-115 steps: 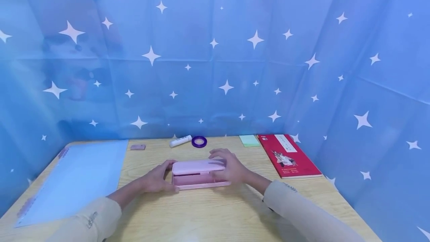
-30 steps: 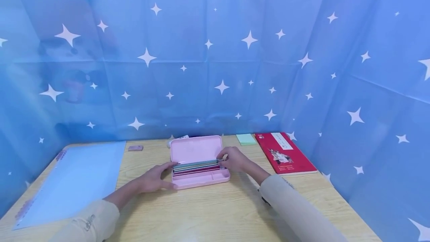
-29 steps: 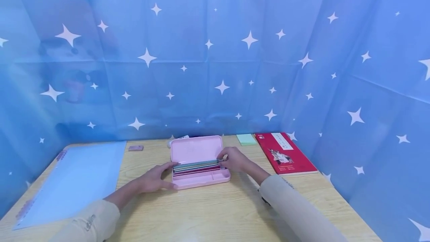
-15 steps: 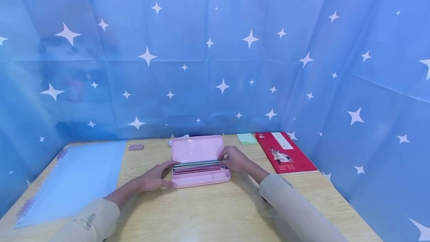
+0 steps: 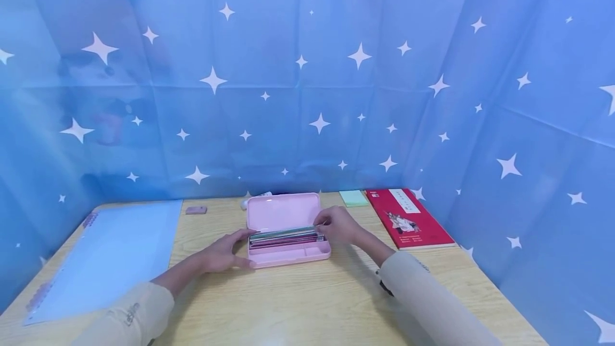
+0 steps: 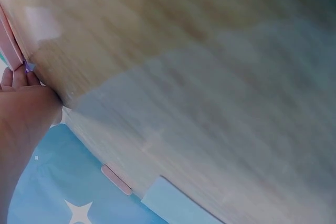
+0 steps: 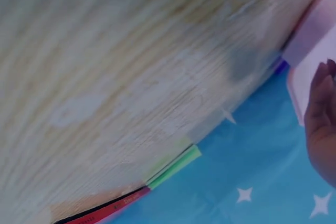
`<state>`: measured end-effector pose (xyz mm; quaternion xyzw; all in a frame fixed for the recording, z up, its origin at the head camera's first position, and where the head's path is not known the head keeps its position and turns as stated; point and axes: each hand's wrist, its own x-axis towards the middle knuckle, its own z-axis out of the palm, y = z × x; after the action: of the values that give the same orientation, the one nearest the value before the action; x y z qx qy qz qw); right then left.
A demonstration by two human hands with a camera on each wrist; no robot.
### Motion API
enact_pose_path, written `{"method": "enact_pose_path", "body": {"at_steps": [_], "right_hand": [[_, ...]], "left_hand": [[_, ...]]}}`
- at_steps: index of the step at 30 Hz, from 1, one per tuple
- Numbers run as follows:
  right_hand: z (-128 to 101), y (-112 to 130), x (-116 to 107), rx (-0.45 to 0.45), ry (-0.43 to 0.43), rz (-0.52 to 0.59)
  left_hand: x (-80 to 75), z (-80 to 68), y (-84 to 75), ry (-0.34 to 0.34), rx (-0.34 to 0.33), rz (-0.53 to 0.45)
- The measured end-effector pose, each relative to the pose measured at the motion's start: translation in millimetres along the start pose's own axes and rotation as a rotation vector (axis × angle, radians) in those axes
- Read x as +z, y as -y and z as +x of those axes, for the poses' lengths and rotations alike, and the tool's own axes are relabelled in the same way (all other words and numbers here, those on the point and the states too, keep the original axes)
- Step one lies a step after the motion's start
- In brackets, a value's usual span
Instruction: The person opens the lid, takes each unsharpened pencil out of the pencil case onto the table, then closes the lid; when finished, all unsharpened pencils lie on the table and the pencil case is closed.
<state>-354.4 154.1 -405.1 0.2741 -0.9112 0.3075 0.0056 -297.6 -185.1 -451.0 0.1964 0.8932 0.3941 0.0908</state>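
soft blue light, smeared wrist views

even, bright light fills the head view, tinted blue by the star backdrop; faint shadows under the sleeves, wide-angle bending at the edges. both wrist views are blurred, the wooden table streaked and soft.

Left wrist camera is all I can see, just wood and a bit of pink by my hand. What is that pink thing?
Observer: It's a pink pencil case, lid standing open, on the wooden table.
Operator: What's inside?
Observer: A row of coloured pencils, lying lengthwise.
Operator: Where's the other hand?
Observer: The right hand is at the case's right end, fingertips on the pencil ends. The left hand rests against the left end.
Operator: Anything else over there?
Observer: A red book and a green sticky-note pad.
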Motion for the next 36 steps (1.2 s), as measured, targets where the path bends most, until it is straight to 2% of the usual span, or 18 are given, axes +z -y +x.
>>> {"method": "enact_pose_path", "body": {"at_steps": [8,12,16,22,25,30,36], "right_hand": [[-15,10,-9,0.022,-0.104,0.195],[-26,19,-15,0.024,-0.185,0.223],[-39,23,-20,-0.011,-0.251,0.253],[-61,26,-29,-0.058,-0.294,0.33],[-72,26,-32,-0.085,-0.3,0.353],[-83,25,-33,-0.129,-0.253,0.333],[-94,19,-30,-0.086,-0.188,0.258]], "left_hand": [[-0.4,1.4,0.5,0.0,0.012,0.005],[-0.9,1.0,0.8,0.007,0.001,0.005],[-0.6,1.5,1.3,0.01,0.003,-0.015],[0.3,2.1,2.1,0.013,0.002,-0.021],[0.5,2.5,1.4,0.012,0.003,-0.011],[-0.9,2.0,1.7,-0.002,-0.005,0.0],[-0.5,1.1,1.9,0.0,0.007,-0.008]]}}
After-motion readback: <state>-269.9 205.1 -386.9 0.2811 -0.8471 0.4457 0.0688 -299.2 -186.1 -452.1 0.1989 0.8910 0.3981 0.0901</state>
